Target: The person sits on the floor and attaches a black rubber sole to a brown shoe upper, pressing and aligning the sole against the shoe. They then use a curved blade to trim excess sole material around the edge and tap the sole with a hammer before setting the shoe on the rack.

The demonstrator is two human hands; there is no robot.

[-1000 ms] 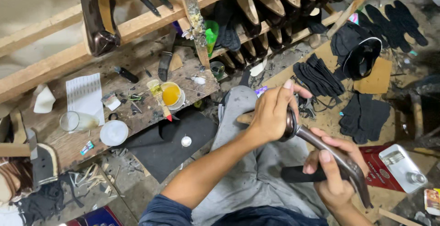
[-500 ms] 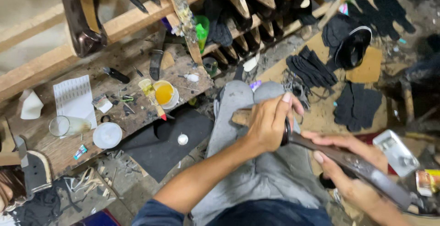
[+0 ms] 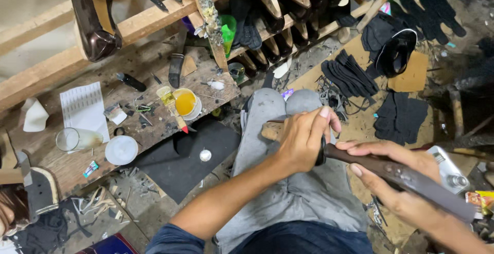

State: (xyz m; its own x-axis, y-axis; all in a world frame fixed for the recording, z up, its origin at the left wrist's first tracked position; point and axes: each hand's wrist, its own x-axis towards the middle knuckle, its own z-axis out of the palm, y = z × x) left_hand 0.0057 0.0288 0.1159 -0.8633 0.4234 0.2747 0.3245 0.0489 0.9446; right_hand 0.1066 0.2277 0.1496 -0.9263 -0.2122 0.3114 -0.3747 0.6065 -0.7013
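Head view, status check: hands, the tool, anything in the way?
Left hand clamped over the work on the lap. Right hand grips the long dark tool. Nothing between the hands.

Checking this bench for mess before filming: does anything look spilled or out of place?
Nothing spilled: the yellow glue tub stands upright on the wooden bench. Black cut pieces lie loosely strewn over the floor, and scraps litter the bench.
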